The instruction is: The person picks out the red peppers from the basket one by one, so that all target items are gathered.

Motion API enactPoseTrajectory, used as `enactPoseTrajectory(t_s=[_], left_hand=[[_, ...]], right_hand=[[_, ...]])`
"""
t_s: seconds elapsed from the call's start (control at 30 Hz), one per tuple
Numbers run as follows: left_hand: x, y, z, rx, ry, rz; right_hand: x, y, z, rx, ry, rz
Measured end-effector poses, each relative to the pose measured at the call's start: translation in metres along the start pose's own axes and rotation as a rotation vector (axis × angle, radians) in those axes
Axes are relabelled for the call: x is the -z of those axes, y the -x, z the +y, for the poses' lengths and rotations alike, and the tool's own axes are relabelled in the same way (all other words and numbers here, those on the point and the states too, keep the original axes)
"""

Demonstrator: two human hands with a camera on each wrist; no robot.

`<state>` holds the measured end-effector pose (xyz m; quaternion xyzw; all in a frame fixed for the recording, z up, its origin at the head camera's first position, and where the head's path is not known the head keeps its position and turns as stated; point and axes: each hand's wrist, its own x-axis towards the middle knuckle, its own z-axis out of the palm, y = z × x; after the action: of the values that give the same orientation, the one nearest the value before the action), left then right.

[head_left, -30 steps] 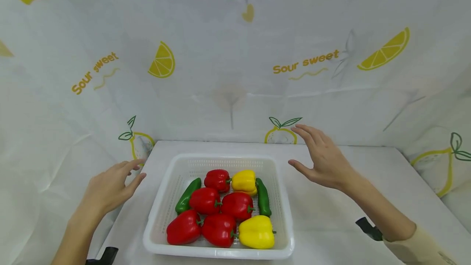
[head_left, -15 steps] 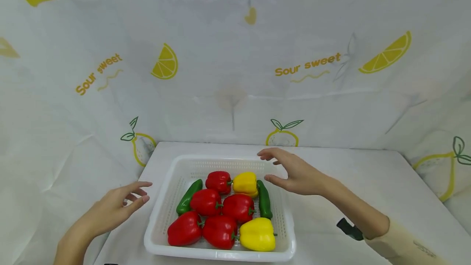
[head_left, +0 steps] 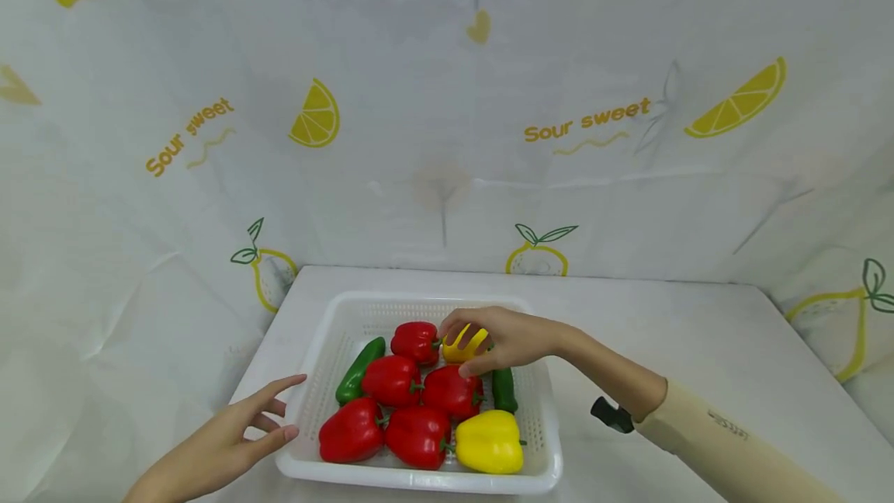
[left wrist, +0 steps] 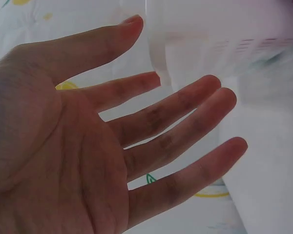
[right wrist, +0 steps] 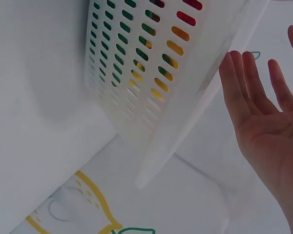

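With the left hand (head_left: 226,437) beside the basket (head_left: 412,478) and the right hand (head_left: 506,334) over its close-packed peppers (head_left: 417,437), both with fingers apart, a hasty grab could have jostled neighbours.

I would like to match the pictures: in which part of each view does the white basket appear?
Head: the basket is at lower centre, whole.
Left wrist: at upper right, cut by the frame; part of its side wall shows.
Right wrist: at top centre, cut off above; its slotted side shows.
Shared landmark: the lemon-print backdrop.
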<state>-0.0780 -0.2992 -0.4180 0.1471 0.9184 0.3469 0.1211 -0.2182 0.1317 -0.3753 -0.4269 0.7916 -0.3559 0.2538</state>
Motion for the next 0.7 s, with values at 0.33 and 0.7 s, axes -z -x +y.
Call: enactPoseTrajectory(t_s=[0.33, 0.7], left_hand=[[-0.014, 0.005, -0.012, 0.054, 0.168, -0.049], [-0.019, 0.008, -0.011, 0.146, 0.415, -0.106]], right_hand=[[0.008, -0.032, -0.002, -0.09, -0.003, -0.26], [0.007, -0.053, 0.01, -0.218, -0.044, -0.437]])
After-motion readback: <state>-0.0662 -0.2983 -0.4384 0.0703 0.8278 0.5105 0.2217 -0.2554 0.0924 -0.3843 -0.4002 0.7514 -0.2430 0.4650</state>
